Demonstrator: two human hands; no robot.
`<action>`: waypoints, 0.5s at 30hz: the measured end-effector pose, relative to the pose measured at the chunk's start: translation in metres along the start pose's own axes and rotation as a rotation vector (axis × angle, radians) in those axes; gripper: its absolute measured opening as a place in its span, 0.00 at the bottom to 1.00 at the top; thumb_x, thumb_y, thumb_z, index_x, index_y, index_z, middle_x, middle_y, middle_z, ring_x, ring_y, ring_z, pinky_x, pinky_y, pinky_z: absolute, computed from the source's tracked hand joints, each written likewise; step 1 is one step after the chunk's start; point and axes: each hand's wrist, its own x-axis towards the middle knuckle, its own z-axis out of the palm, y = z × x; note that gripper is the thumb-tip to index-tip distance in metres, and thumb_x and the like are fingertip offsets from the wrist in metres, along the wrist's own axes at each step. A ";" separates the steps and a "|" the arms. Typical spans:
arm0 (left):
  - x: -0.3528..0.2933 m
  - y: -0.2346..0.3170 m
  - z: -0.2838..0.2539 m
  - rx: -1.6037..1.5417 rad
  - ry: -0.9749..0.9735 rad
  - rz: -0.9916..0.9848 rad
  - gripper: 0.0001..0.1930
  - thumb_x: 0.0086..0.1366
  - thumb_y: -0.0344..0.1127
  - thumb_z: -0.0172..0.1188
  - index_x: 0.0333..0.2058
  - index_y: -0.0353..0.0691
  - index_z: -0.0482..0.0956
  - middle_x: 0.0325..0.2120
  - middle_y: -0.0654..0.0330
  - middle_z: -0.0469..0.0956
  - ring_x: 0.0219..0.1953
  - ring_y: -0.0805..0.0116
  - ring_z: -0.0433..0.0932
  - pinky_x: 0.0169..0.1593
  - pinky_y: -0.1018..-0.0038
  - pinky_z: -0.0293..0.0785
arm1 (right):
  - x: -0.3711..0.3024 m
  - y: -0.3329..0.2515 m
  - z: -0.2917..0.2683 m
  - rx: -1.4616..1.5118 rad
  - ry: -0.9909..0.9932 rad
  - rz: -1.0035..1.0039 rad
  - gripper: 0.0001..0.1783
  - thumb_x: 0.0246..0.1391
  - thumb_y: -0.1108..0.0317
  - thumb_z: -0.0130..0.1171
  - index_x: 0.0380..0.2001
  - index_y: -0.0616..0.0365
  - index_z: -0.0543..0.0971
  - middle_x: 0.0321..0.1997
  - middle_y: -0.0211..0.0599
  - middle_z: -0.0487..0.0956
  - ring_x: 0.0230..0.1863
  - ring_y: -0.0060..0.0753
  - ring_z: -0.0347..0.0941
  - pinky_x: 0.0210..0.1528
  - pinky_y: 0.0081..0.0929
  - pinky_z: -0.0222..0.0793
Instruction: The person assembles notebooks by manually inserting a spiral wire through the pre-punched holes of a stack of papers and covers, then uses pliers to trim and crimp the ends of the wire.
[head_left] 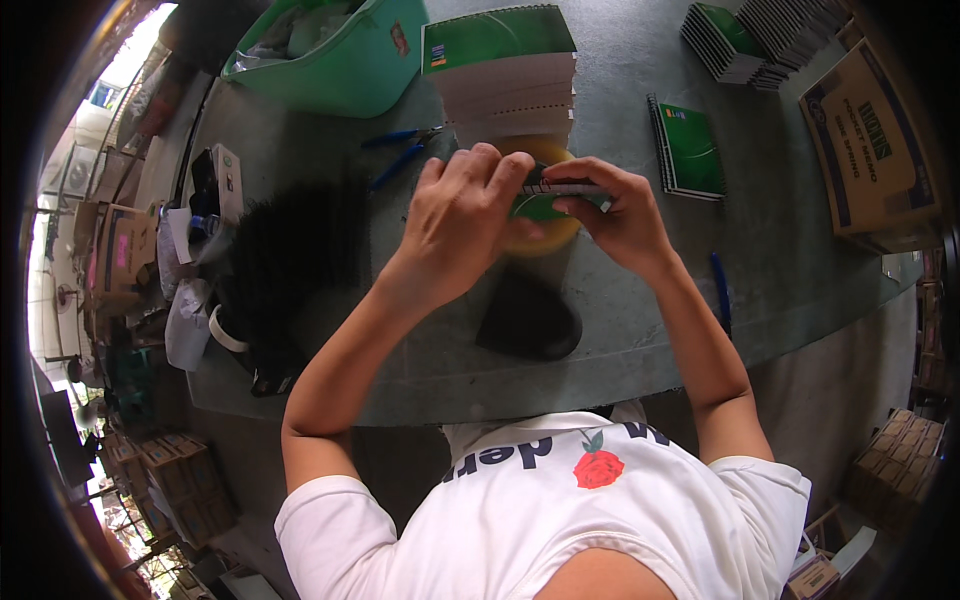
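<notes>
A small notebook (540,207) with a green cover is held up between my two hands over the table, its punched edge toward me. My right hand (625,215) pinches its right side, thumb below and fingers above. My left hand (462,212) closes at its left end, fingers bent; the fingertips are partly hidden. Close behind the hands is a round yellow thing (562,238), smeared by motion. A tall stack of green-covered notebooks (505,75) stands beyond it. Below the hands lies a black rounded pad (530,318).
Blue-handled pliers (400,160) lie left of the stack, near a green tub (340,65). A heap of thin black strands (295,260) covers the left side. At right are a spiral notebook (690,150), a blue-handled tool (721,290), notebook stacks (725,45) and a cardboard box (870,150).
</notes>
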 end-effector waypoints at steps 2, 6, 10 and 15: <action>-0.001 -0.001 0.002 0.010 -0.037 0.013 0.08 0.54 0.34 0.62 0.32 0.40 0.75 0.29 0.60 0.76 0.34 0.60 0.74 0.39 0.66 0.64 | 0.000 -0.003 0.001 -0.092 0.010 -0.018 0.16 0.41 0.82 0.60 0.37 0.59 0.78 0.37 0.38 0.79 0.40 0.34 0.76 0.42 0.26 0.71; -0.002 -0.010 0.006 0.082 -0.085 0.034 0.08 0.55 0.34 0.61 0.33 0.40 0.74 0.31 0.59 0.75 0.34 0.59 0.74 0.39 0.66 0.64 | -0.001 -0.006 -0.003 -0.172 -0.014 -0.015 0.15 0.41 0.80 0.61 0.37 0.59 0.78 0.36 0.38 0.78 0.39 0.35 0.76 0.41 0.27 0.71; 0.001 -0.007 0.006 -0.102 -0.011 0.045 0.05 0.55 0.32 0.60 0.30 0.39 0.75 0.29 0.58 0.76 0.34 0.57 0.74 0.39 0.66 0.66 | 0.003 -0.003 0.002 -0.081 0.034 -0.108 0.12 0.43 0.77 0.63 0.35 0.58 0.80 0.36 0.35 0.77 0.37 0.33 0.76 0.40 0.27 0.71; 0.001 -0.021 0.006 -0.155 -0.198 0.026 0.09 0.53 0.32 0.61 0.33 0.38 0.74 0.32 0.56 0.75 0.36 0.56 0.73 0.39 0.66 0.67 | 0.005 0.001 0.000 -0.118 0.015 -0.055 0.10 0.44 0.75 0.63 0.34 0.56 0.81 0.37 0.35 0.76 0.36 0.32 0.76 0.38 0.25 0.72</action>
